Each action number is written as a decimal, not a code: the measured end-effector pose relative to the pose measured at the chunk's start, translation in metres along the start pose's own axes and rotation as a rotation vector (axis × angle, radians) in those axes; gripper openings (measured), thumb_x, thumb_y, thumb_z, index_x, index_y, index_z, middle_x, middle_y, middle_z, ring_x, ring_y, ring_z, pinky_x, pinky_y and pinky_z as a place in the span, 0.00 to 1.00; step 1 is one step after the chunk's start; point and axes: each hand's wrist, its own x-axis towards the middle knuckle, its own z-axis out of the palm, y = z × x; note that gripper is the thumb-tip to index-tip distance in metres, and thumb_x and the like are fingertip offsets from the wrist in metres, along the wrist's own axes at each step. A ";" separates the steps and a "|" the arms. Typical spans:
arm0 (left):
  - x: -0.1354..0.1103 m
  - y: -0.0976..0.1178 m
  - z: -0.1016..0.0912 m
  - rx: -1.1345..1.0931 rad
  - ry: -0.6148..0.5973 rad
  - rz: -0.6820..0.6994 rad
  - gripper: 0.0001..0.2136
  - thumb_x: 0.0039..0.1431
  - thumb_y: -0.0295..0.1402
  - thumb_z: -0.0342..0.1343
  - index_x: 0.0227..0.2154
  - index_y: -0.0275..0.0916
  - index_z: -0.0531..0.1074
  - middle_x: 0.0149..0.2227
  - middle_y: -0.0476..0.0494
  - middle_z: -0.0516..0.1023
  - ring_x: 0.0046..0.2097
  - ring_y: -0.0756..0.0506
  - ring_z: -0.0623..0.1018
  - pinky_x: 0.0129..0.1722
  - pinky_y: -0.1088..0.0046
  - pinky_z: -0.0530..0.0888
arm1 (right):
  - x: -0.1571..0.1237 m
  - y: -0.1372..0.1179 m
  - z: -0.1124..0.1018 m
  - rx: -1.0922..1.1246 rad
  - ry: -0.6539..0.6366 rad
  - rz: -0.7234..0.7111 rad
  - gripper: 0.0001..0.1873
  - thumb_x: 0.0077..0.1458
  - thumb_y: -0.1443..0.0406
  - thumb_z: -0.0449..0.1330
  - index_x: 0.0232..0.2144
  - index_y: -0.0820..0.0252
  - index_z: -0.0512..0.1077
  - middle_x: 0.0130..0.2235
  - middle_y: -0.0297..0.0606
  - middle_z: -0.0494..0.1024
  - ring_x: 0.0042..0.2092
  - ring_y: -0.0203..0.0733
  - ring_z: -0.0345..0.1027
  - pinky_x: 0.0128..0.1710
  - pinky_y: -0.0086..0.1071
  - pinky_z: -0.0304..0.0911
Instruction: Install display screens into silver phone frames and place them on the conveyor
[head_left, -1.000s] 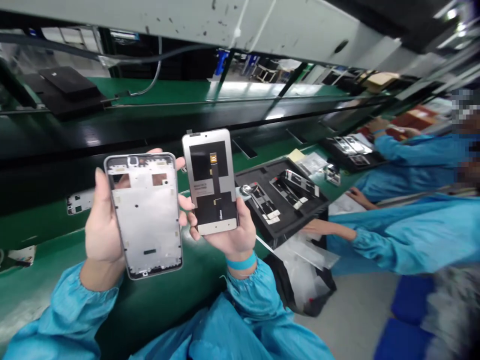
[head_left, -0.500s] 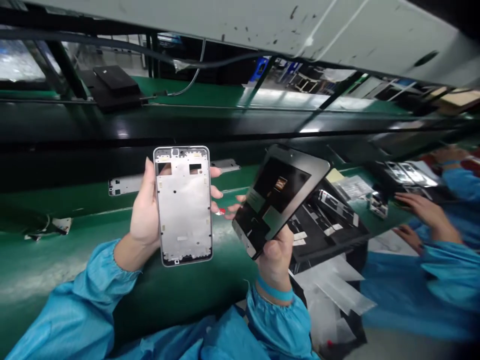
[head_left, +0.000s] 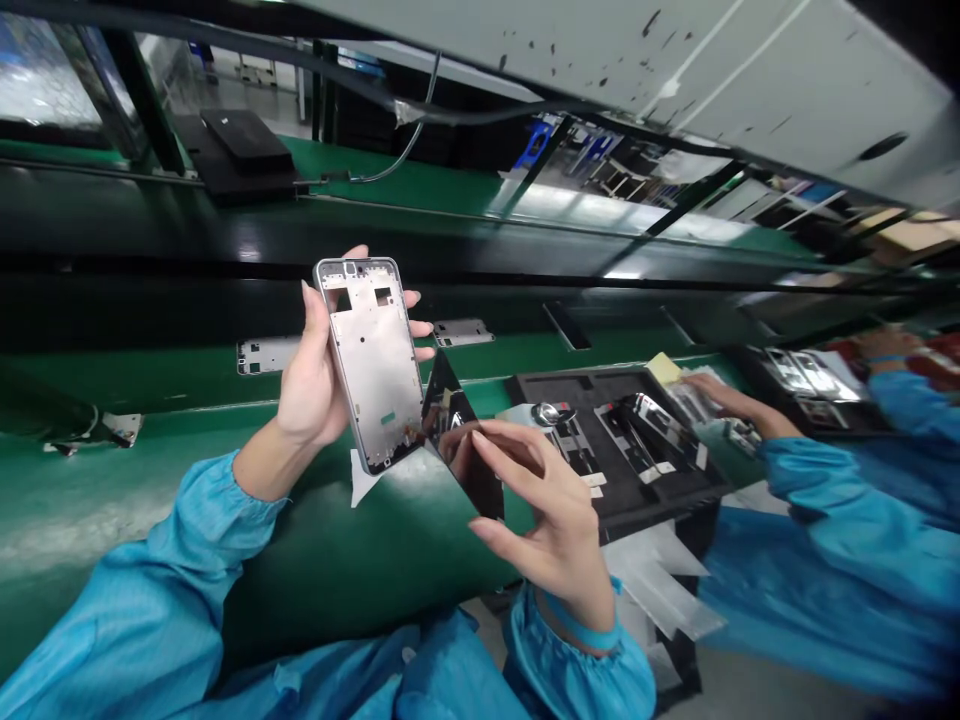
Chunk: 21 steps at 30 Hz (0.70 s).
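My left hand (head_left: 304,390) is wrapped round a silver metal phone frame (head_left: 375,370), which is tilted with its inner side towards me. My right hand (head_left: 559,510) grips a dark, glossy phone screen (head_left: 459,455) by its edges, between thumb and fingers. The screen stands steeply angled beside the frame's lower right edge. Its far edge overlaps the frame in view; I cannot tell whether the two touch. A white pointed scrap (head_left: 363,480) shows just below the frame's lower left edge.
Flat metal phone frames lie behind my hands, one to the left (head_left: 262,355) and one to the right (head_left: 463,331). A black tray (head_left: 592,385) with phone parts stands at right. A co-worker's hand (head_left: 739,405) reaches beyond it. A grey shelf (head_left: 675,70) hangs overhead.
The screen has turned from nearly face-on to steep and moved left to the frame's edge. My right hand now holds it from the near side. The frame has tilted.
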 end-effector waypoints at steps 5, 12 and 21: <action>-0.001 0.000 -0.005 0.045 -0.020 0.035 0.30 0.82 0.53 0.34 0.77 0.46 0.58 0.49 0.37 0.86 0.44 0.37 0.89 0.44 0.55 0.89 | 0.002 0.001 0.003 -0.043 -0.032 -0.006 0.34 0.71 0.55 0.69 0.75 0.41 0.68 0.62 0.48 0.75 0.62 0.56 0.76 0.61 0.51 0.79; -0.001 -0.007 -0.018 0.191 -0.174 0.174 0.31 0.68 0.60 0.62 0.65 0.49 0.71 0.53 0.37 0.85 0.49 0.34 0.89 0.48 0.50 0.89 | 0.012 0.001 0.011 -0.013 -0.038 -0.031 0.35 0.71 0.55 0.69 0.75 0.43 0.68 0.62 0.49 0.75 0.62 0.57 0.76 0.61 0.52 0.79; 0.016 -0.009 -0.042 0.562 -0.359 0.348 0.30 0.61 0.59 0.70 0.58 0.48 0.73 0.46 0.40 0.82 0.40 0.41 0.87 0.31 0.72 0.83 | 0.022 0.008 0.057 0.318 0.175 0.129 0.42 0.69 0.45 0.67 0.78 0.40 0.61 0.56 0.44 0.74 0.53 0.47 0.79 0.52 0.42 0.83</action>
